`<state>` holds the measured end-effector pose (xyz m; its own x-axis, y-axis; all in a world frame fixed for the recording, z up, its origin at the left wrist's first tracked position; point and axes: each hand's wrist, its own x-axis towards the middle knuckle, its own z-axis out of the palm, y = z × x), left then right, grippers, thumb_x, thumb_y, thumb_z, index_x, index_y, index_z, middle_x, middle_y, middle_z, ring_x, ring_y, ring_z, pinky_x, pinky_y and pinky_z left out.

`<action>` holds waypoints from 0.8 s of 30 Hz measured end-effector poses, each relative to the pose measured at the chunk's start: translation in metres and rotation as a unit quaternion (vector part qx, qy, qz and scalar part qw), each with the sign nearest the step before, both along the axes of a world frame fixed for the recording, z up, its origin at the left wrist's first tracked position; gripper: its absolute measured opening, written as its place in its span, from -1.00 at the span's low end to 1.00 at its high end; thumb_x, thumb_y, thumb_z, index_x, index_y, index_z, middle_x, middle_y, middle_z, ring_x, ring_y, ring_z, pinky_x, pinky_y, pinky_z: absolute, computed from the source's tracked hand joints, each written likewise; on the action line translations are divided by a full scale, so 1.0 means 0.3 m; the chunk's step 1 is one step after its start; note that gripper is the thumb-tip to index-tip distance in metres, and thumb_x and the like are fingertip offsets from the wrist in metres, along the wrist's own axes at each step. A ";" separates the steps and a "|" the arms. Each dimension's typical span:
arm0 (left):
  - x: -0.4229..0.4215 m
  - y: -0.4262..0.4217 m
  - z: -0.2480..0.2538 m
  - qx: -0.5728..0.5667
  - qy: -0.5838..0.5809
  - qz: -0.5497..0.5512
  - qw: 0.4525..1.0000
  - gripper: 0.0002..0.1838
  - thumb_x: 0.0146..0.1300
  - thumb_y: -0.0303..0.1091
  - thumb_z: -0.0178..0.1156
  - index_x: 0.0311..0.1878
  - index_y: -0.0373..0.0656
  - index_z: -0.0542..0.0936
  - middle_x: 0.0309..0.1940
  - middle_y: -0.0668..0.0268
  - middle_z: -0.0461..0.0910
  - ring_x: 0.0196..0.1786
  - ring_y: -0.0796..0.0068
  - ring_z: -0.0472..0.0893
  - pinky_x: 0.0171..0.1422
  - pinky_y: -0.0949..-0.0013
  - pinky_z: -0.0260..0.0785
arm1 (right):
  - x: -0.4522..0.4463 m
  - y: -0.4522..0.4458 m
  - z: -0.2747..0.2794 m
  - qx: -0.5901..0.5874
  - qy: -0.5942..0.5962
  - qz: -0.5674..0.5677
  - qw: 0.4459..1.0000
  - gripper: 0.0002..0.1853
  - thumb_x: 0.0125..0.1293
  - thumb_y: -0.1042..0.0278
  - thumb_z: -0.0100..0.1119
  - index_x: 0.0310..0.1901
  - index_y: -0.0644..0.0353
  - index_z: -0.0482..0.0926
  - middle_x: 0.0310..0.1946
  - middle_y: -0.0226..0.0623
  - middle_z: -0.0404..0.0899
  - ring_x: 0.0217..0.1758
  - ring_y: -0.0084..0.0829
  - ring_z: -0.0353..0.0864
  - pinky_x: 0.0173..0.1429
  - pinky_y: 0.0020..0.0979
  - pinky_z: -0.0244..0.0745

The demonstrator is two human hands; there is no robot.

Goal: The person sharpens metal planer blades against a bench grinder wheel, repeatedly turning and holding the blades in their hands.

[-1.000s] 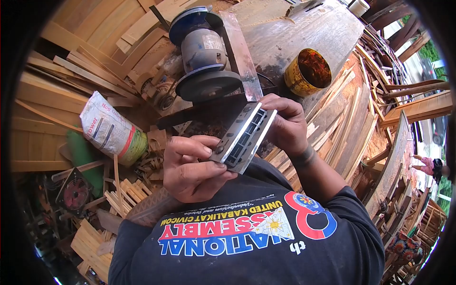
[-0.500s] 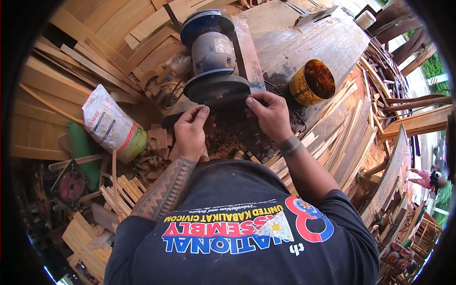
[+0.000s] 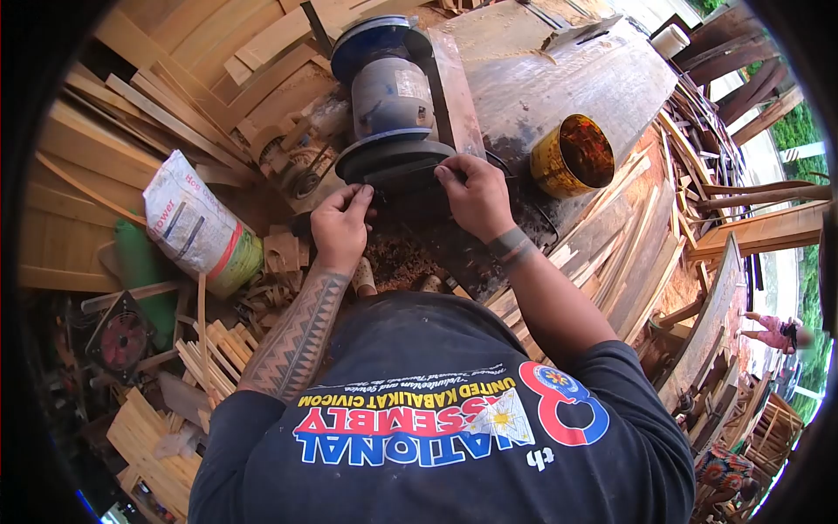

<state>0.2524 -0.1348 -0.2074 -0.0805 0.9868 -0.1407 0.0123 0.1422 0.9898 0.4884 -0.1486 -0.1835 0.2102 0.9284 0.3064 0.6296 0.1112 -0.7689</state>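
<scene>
My left hand (image 3: pixel 340 225) and my right hand (image 3: pixel 477 197) pinch opposite ends of a dark, flat metal blade (image 3: pixel 405 178). The blade lies along the near edge of the grinding wheel (image 3: pixel 384 158) of a bench grinder (image 3: pixel 392 98). Whether it touches the wheel is hard to make out, dark against dark. Thumbs and index fingers are closed on the ends, with the right end a little higher in the view. A second wheel (image 3: pixel 365 44) with a blue guard sits at the grinder's far end.
Right of the grinder stands a rusty yellow can (image 3: pixel 572 157) with dark contents. A white sack (image 3: pixel 199 218) leans at left, near a fan (image 3: pixel 122 339). Wood strips (image 3: pixel 611 253) and offcuts surround the bench. A person in pink (image 3: pixel 772 334) is far off at right.
Both hands have shifted slightly left, and the right hand has risen in the view. The blade's right end now sits higher, closer along the wheel.
</scene>
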 end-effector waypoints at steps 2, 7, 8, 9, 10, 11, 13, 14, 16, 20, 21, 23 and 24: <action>0.006 0.008 0.011 -0.005 0.015 0.006 1.000 -0.69 0.50 -0.22 0.50 0.04 -0.33 0.82 -0.28 0.37 0.80 -0.35 0.65 0.74 -0.39 0.52 0.53 | -0.002 0.004 0.003 -0.014 0.007 -0.006 1.000 -0.78 0.46 0.24 0.45 -0.09 0.24 0.83 -0.31 -0.05 0.81 -0.24 -0.14 0.84 -0.06 -0.22 0.66; 0.011 0.031 0.005 -0.012 0.016 0.011 1.000 -0.69 0.49 -0.21 0.51 0.00 -0.33 0.83 -0.33 0.37 0.79 -0.40 0.64 0.73 -0.44 0.51 0.50 | -0.003 0.013 0.000 -0.038 0.025 -0.012 0.999 -0.78 0.46 0.24 0.45 -0.09 0.23 0.83 -0.31 -0.05 0.82 -0.23 -0.12 0.84 -0.05 -0.21 0.67; 0.012 0.036 0.003 -0.019 0.015 0.011 1.000 -0.70 0.51 -0.22 0.50 0.02 -0.32 0.83 -0.30 0.36 0.80 -0.38 0.63 0.73 -0.43 0.51 0.50 | -0.004 0.014 -0.002 -0.044 0.022 -0.013 0.999 -0.79 0.46 0.24 0.45 -0.09 0.23 0.83 -0.30 -0.05 0.82 -0.23 -0.12 0.85 -0.05 -0.21 0.67; 0.014 0.041 0.001 -0.026 0.015 0.011 0.999 -0.71 0.52 -0.23 0.48 0.03 -0.31 0.82 -0.26 0.36 0.81 -0.37 0.62 0.74 -0.42 0.51 0.51 | -0.007 0.016 -0.005 -0.049 0.019 -0.015 0.999 -0.79 0.46 0.24 0.45 -0.09 0.22 0.83 -0.30 -0.05 0.82 -0.23 -0.13 0.85 -0.05 -0.21 0.67; 0.014 0.044 0.000 -0.032 0.016 0.011 0.999 -0.72 0.54 -0.23 0.46 0.04 -0.30 0.82 -0.23 0.36 0.82 -0.35 0.61 0.74 -0.41 0.51 0.52 | -0.012 0.016 -0.001 -0.052 0.022 -0.016 0.998 -0.78 0.46 0.24 0.44 -0.10 0.23 0.82 -0.27 -0.02 0.82 -0.18 -0.06 0.84 -0.01 -0.17 0.67; 0.015 0.045 -0.002 -0.034 0.012 0.010 0.999 -0.71 0.54 -0.23 0.47 0.04 -0.30 0.81 -0.22 0.36 0.82 -0.35 0.61 0.74 -0.41 0.50 0.52 | -0.016 0.013 0.009 -0.055 0.025 -0.018 0.998 -0.78 0.47 0.24 0.44 -0.10 0.24 0.82 -0.24 0.01 0.82 -0.12 0.00 0.83 0.02 -0.12 0.66; 0.022 0.045 -0.008 -0.038 0.004 0.008 0.999 -0.71 0.53 -0.23 0.48 0.05 -0.30 0.81 -0.21 0.35 0.82 -0.35 0.59 0.74 -0.41 0.48 0.54 | -0.015 0.011 0.008 -0.064 0.036 -0.023 0.997 -0.78 0.47 0.23 0.43 -0.10 0.24 0.81 -0.22 0.03 0.81 -0.08 0.06 0.82 0.05 -0.08 0.66; 0.025 0.047 -0.016 -0.039 -0.001 0.008 0.999 -0.71 0.53 -0.23 0.48 0.05 -0.30 0.81 -0.21 0.34 0.82 -0.35 0.59 0.74 -0.41 0.48 0.54 | -0.011 0.010 -0.002 -0.069 0.045 -0.026 0.996 -0.78 0.47 0.23 0.43 -0.10 0.23 0.81 -0.23 0.03 0.81 -0.09 0.05 0.82 0.05 -0.08 0.66; 0.037 0.051 -0.031 -0.043 -0.012 0.008 0.999 -0.70 0.52 -0.23 0.49 0.05 -0.31 0.81 -0.22 0.34 0.81 -0.36 0.57 0.73 -0.41 0.46 0.54 | -0.001 0.007 -0.009 -0.074 0.052 -0.034 0.995 -0.78 0.46 0.23 0.44 -0.09 0.23 0.81 -0.25 0.02 0.80 -0.12 0.03 0.82 0.03 -0.10 0.65; 0.075 0.047 -0.018 -0.051 -0.013 0.005 0.999 -0.71 0.51 -0.24 0.50 0.03 -0.31 0.81 -0.22 0.32 0.81 -0.35 0.56 0.73 -0.42 0.46 0.54 | 0.016 -0.002 -0.021 -0.073 0.071 -0.057 0.993 -0.79 0.46 0.25 0.46 -0.08 0.22 0.82 -0.28 0.00 0.79 -0.21 -0.04 0.80 -0.02 -0.15 0.64; 0.083 0.049 -0.022 -0.049 -0.013 0.002 0.999 -0.71 0.51 -0.25 0.50 0.03 -0.31 0.81 -0.22 0.32 0.81 -0.35 0.55 0.73 -0.42 0.46 0.54 | 0.024 -0.003 -0.028 -0.072 0.081 -0.064 0.992 -0.80 0.45 0.26 0.46 -0.09 0.22 0.82 -0.29 0.00 0.79 -0.24 -0.06 0.79 -0.03 -0.16 0.64; 0.102 0.051 -0.022 -0.050 -0.019 -0.003 0.999 -0.71 0.50 -0.25 0.51 0.02 -0.32 0.81 -0.22 0.31 0.81 -0.35 0.55 0.73 -0.43 0.46 0.54 | 0.042 -0.004 -0.035 -0.078 0.097 -0.075 0.989 -0.81 0.45 0.27 0.46 -0.09 0.22 0.82 -0.32 -0.02 0.77 -0.28 -0.12 0.78 -0.07 -0.20 0.63; 0.112 0.050 -0.020 -0.053 -0.025 -0.005 0.998 -0.71 0.50 -0.25 0.51 0.02 -0.32 0.81 -0.22 0.30 0.81 -0.35 0.55 0.73 -0.43 0.45 0.54 | 0.050 -0.005 -0.037 -0.081 0.105 -0.081 0.988 -0.82 0.45 0.28 0.47 -0.10 0.22 0.82 -0.34 -0.03 0.77 -0.30 -0.15 0.78 -0.09 -0.22 0.63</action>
